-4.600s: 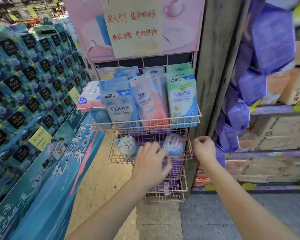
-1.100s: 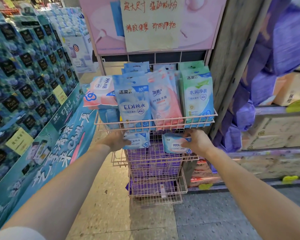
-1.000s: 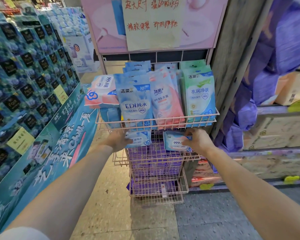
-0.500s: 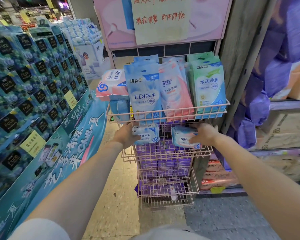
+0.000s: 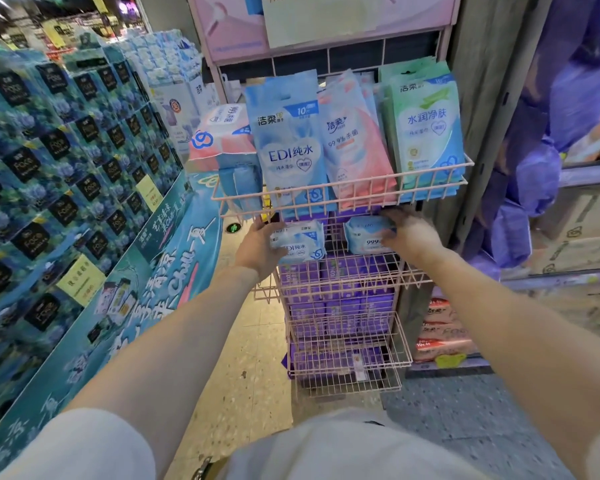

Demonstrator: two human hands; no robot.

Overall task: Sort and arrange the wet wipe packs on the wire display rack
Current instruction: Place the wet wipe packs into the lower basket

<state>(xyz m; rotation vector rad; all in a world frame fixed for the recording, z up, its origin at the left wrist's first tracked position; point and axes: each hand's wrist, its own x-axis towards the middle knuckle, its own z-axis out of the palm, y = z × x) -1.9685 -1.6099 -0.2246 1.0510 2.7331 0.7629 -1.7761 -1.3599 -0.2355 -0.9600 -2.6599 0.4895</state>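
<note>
left hand grips small blue soft-film EDI wet wipe pack by its left edge | right hand holds small pale-blue 999 pack by its right end | packs side by side between both grips, mid-tier of pink wire rack | likely light, squashy, slick: pinch the end seams
</note>
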